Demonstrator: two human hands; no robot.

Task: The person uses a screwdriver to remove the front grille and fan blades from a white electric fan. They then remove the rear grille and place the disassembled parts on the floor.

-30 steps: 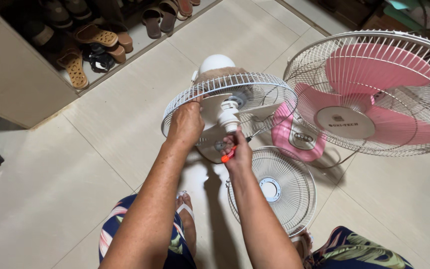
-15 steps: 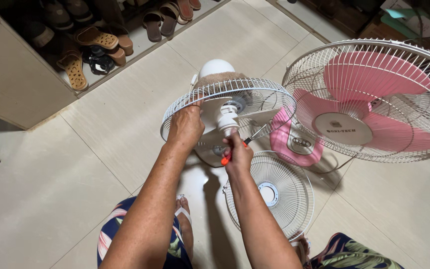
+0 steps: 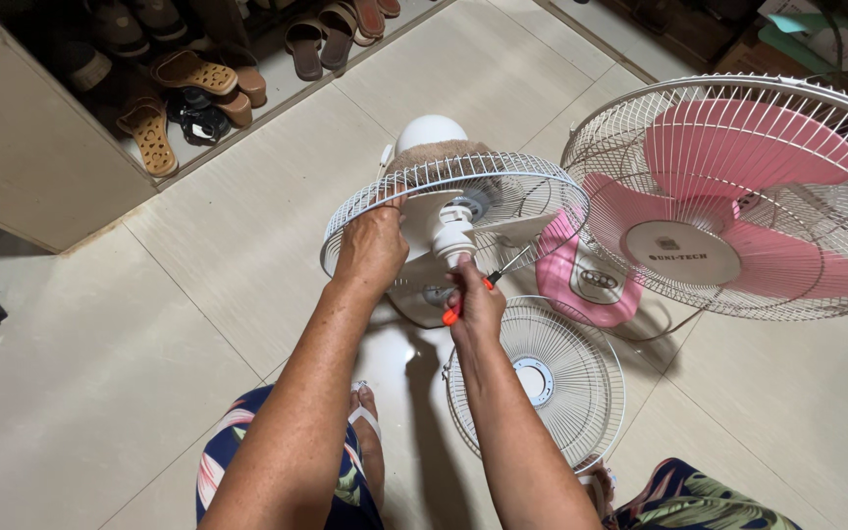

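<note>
Grip point(image 3: 478, 294) seemingly unmoved on screwdriver point(image 3: 470, 296).

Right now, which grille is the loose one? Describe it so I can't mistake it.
Start at the pink-bladed fan. Below it a round white wire grille lies flat on the tiled floor, beside the right hand. Unlike the other grilles, it is detached, with a hollow ring centre.

Left hand point(image 3: 370, 250) grips the near rim of a white rear fan guard point(image 3: 455, 196), its fingers point(image 3: 385, 208) hooked over the wire. Right hand point(image 3: 476, 304) closed around an orange-handled screwdriver point(image 3: 470, 297), tip pointing right into the guard, just below the white motor shaft hub point(image 3: 453, 236). White motor housing point(image 3: 429, 132) at far side. Detached front grille point(image 3: 537, 378) flat on tiled floor point(image 3: 149, 324), near right. Pink-bladed fan point(image 3: 738, 196) stands right. Sandals point(image 3: 184, 83) on shoe shelf, far left.
</note>
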